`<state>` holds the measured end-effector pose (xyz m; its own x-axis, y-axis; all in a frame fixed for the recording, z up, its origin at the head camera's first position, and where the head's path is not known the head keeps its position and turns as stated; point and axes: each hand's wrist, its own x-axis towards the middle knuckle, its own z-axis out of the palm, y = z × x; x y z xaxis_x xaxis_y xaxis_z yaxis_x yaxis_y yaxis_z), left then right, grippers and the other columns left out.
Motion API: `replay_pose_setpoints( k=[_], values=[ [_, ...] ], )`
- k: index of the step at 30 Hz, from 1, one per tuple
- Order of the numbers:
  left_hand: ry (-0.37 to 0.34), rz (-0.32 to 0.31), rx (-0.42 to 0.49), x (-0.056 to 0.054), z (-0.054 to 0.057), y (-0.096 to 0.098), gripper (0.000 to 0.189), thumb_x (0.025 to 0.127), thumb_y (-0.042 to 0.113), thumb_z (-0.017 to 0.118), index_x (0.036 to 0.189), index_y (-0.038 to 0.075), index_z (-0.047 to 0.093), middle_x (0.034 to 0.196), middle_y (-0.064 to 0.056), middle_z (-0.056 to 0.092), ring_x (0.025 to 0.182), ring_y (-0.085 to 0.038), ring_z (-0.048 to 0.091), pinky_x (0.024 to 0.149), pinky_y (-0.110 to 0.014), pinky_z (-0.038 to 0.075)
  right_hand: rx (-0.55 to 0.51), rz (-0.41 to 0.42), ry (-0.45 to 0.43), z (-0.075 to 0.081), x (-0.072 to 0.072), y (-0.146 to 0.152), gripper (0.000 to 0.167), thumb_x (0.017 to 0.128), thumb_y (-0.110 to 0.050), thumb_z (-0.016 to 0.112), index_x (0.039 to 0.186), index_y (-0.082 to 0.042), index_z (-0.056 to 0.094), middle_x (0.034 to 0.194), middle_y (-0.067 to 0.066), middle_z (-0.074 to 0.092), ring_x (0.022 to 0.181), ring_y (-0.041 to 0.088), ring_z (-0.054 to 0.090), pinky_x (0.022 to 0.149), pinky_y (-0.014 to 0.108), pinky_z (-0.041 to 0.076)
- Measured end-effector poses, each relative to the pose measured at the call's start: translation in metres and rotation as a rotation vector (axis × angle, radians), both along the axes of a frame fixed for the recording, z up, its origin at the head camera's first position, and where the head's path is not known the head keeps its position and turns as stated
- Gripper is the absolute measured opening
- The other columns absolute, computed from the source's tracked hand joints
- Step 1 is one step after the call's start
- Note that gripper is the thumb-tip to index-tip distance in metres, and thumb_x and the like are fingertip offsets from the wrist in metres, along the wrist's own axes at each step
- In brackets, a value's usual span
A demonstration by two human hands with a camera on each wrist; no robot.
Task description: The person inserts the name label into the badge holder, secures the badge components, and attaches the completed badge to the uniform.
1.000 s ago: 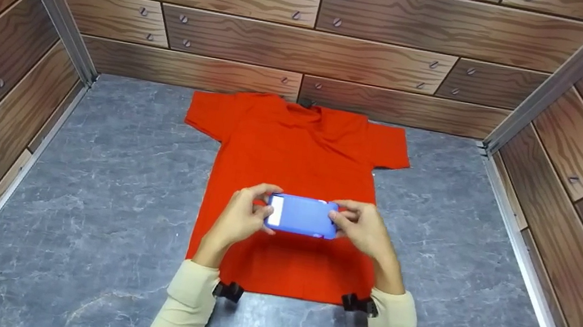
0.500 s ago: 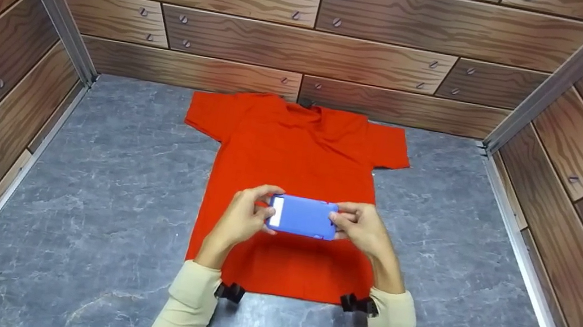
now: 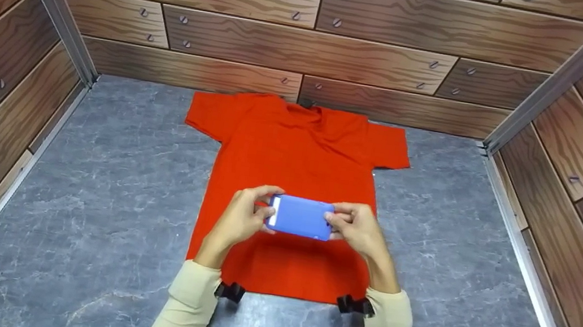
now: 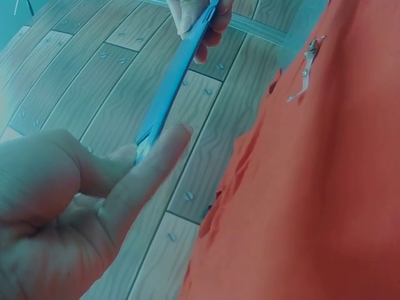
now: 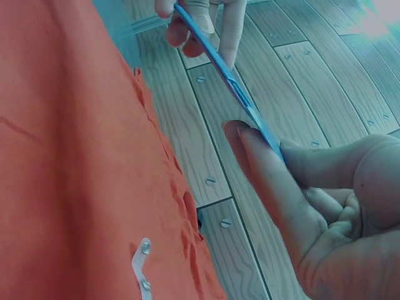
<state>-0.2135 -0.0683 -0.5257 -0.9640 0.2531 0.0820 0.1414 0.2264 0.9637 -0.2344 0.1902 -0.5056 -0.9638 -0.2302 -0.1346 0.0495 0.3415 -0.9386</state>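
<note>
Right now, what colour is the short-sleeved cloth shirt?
The shirt is orange-red, clearest in the head view.

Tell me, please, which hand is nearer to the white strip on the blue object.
Left. The left hand grips the end with the white strip; the right hand grips the opposite end of the blue object.

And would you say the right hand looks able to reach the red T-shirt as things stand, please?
Probably yes: the red T-shirt lies spread out below the right hand, nothing visibly between, though that hand pinches the blue case and may need to let go.
</note>
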Motion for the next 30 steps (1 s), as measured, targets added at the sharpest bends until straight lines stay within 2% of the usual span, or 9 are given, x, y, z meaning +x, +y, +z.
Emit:
replay_pose_setpoints(
  k=[5,9,14,22,30],
  values=[
    [-0.005,-0.014,0.002,0.0005,0.0008,-0.0023,0.042,0.099,-0.004,0.062,0.139,0.008,0.062,0.122,-0.021,0.065,0.091,-0.03,0.076,0.072,-0.043,0.065,0.001,0.027,-0.01,-0.002,0.0006,-0.0058,0.034,0.098,0.0,0.065,0.127,0.018,0.061,0.104,0.031,0.073,0.067,0.01,0.071,0.061,0.024,0.062],
    [-0.026,-0.032,0.001,0.0003,0.0016,-0.0037,0.044,0.099,-0.002,0.063,0.141,0.009,0.061,0.124,-0.02,0.064,0.093,-0.03,0.076,0.072,-0.039,0.066,-0.015,0.037,-0.012,-0.0025,-0.0001,-0.0036,0.031,0.098,0.0,0.065,0.124,0.016,0.063,0.098,0.026,0.075,0.066,0.012,0.07,0.06,0.024,0.062],
    [-0.05,-0.058,-0.04,-0.0006,0.002,-0.0028,0.045,0.097,0.002,0.067,0.142,0.009,0.06,0.12,-0.018,0.065,0.089,-0.026,0.076,0.069,-0.035,0.065,-0.034,0.053,-0.023,-0.0024,-0.0015,0.0012,0.027,0.098,0.0,0.066,0.12,0.015,0.065,0.095,0.021,0.075,0.067,0.012,0.069,0.06,0.024,0.061],
    [-0.063,-0.05,-0.125,0.0008,0.0056,-0.0029,0.044,0.094,0.005,0.074,0.137,0.004,0.063,0.109,-0.018,0.068,0.079,-0.022,0.074,0.065,-0.035,0.065,-0.009,0.072,-0.042,-0.0034,-0.0016,0.0025,0.026,0.096,0.001,0.068,0.117,0.016,0.065,0.094,0.022,0.075,0.067,0.013,0.07,0.064,0.036,0.065],
    [-0.053,-0.046,-0.191,0.0027,0.0085,-0.0035,0.036,0.092,0.006,0.076,0.128,0.007,0.069,0.1,-0.016,0.072,0.078,-0.021,0.073,0.063,-0.032,0.064,0.011,0.081,-0.07,-0.0051,-0.0012,0.002,0.026,0.094,0.0,0.071,0.115,0.013,0.067,0.09,0.017,0.077,0.069,0.014,0.072,0.063,0.034,0.065]
  ],
)
